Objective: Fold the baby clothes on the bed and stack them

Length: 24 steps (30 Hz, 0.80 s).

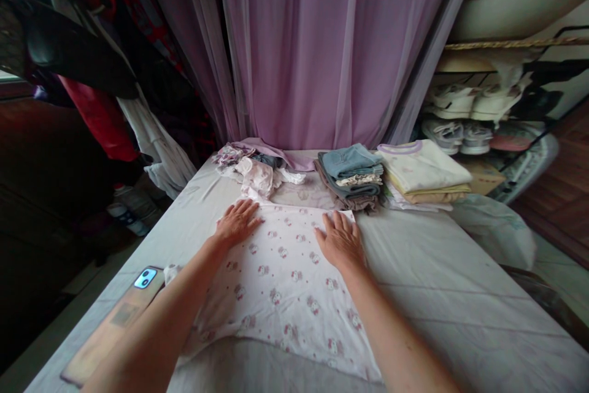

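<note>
A white garment with a small pink cartoon-cat print (280, 295) lies spread flat on a pale grey bed sheet (437, 276). My left hand (237, 223) presses palm-down on its upper left part, holding nothing. My right hand (340, 240) rests flat on its upper right part, with the fingers apart. Beyond my fingertips, a crumpled pale pink piece of clothing (257, 177) touches the garment's far edge.
Folded denim and grey clothes (350, 175) and a folded cream stack (423, 169) stand at the bed's far side. A phone (145, 278) lies on a wooden board (110, 331) at the left. A mauve curtain (308, 43) hangs behind, with shoes on a rack (469, 117) at the right.
</note>
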Each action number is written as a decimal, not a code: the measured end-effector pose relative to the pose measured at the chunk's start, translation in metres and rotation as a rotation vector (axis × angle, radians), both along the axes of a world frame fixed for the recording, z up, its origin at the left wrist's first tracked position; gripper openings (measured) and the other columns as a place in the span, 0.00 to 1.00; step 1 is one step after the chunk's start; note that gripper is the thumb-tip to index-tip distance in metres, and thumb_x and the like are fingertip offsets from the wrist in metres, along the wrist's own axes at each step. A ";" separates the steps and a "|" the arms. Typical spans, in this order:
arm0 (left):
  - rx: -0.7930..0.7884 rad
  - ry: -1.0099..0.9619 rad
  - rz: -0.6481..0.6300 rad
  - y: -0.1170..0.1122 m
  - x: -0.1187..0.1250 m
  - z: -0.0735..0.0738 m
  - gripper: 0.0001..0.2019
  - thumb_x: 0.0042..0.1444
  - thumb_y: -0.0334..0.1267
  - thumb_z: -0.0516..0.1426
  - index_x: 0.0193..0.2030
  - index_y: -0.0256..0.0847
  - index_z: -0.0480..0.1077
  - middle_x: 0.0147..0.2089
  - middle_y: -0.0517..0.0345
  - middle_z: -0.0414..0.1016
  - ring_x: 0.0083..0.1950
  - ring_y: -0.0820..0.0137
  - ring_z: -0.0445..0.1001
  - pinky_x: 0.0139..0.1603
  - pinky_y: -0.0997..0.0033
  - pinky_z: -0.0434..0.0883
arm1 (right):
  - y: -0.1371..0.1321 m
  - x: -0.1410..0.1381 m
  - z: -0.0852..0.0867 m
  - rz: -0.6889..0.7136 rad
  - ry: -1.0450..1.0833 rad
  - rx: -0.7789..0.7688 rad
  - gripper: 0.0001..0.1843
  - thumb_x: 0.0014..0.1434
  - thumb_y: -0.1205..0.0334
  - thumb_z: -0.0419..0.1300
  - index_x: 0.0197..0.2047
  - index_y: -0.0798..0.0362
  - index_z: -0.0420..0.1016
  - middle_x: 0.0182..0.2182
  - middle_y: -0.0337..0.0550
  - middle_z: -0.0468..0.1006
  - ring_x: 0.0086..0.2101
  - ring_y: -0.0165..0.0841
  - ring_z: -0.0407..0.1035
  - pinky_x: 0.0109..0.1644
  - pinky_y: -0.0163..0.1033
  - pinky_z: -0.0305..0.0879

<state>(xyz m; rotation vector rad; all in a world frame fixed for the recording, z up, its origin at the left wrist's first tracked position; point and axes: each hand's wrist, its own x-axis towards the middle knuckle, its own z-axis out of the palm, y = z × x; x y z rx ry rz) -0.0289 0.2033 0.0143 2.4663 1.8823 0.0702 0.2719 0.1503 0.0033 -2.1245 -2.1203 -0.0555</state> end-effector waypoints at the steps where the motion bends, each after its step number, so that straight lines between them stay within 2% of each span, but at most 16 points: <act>1: 0.001 0.016 0.009 0.000 0.002 0.003 0.30 0.66 0.56 0.43 0.70 0.45 0.55 0.73 0.52 0.51 0.74 0.58 0.47 0.71 0.54 0.48 | 0.000 0.000 0.000 0.001 -0.002 -0.002 0.31 0.68 0.47 0.43 0.68 0.53 0.58 0.68 0.55 0.55 0.66 0.45 0.46 0.65 0.56 0.40; 5: 0.028 0.067 0.078 -0.005 0.022 0.009 0.27 0.67 0.51 0.44 0.68 0.43 0.58 0.72 0.50 0.55 0.72 0.56 0.51 0.70 0.49 0.51 | 0.001 0.000 -0.001 -0.004 0.005 -0.026 0.31 0.68 0.47 0.42 0.69 0.52 0.57 0.68 0.55 0.54 0.66 0.45 0.45 0.66 0.56 0.40; 8: 0.032 0.024 -0.024 -0.015 0.043 0.007 0.26 0.68 0.45 0.41 0.68 0.38 0.59 0.71 0.49 0.57 0.72 0.60 0.53 0.70 0.56 0.52 | 0.003 0.003 0.002 -0.010 0.024 -0.036 0.30 0.67 0.48 0.44 0.68 0.52 0.57 0.68 0.54 0.54 0.66 0.44 0.45 0.66 0.56 0.40; 11: 0.017 -0.019 -0.091 -0.025 0.060 0.002 0.28 0.68 0.49 0.41 0.70 0.41 0.56 0.72 0.51 0.54 0.73 0.61 0.51 0.71 0.56 0.51 | 0.000 0.000 0.011 -0.009 0.042 -0.040 0.29 0.67 0.50 0.46 0.68 0.52 0.59 0.68 0.54 0.55 0.66 0.44 0.46 0.66 0.57 0.40; 15: 0.011 -0.012 -0.058 -0.032 0.066 0.000 0.31 0.67 0.54 0.42 0.71 0.41 0.53 0.73 0.51 0.51 0.74 0.58 0.48 0.71 0.51 0.49 | -0.021 -0.035 0.027 0.057 0.101 -0.019 0.29 0.68 0.53 0.46 0.68 0.54 0.57 0.69 0.55 0.52 0.67 0.46 0.43 0.67 0.60 0.35; 19: 0.044 -0.024 -0.056 -0.034 0.063 0.001 0.29 0.67 0.52 0.42 0.70 0.40 0.56 0.72 0.50 0.53 0.73 0.58 0.49 0.71 0.52 0.50 | -0.056 -0.069 0.024 0.203 0.190 -0.093 0.30 0.68 0.48 0.45 0.69 0.49 0.56 0.69 0.53 0.52 0.67 0.44 0.44 0.67 0.59 0.37; 21: 0.056 -0.033 -0.057 -0.035 0.061 0.001 0.28 0.68 0.51 0.42 0.69 0.40 0.57 0.72 0.50 0.54 0.73 0.59 0.51 0.71 0.52 0.51 | -0.070 -0.064 0.017 0.198 0.176 -0.092 0.30 0.67 0.47 0.45 0.69 0.49 0.57 0.69 0.53 0.53 0.67 0.44 0.44 0.67 0.58 0.36; 24: 0.035 -0.033 -0.054 -0.032 0.061 0.002 0.28 0.68 0.51 0.42 0.69 0.41 0.56 0.72 0.50 0.54 0.73 0.59 0.51 0.71 0.53 0.50 | -0.086 -0.029 0.009 0.142 0.120 -0.060 0.30 0.67 0.48 0.47 0.68 0.50 0.59 0.69 0.52 0.54 0.67 0.44 0.45 0.68 0.55 0.38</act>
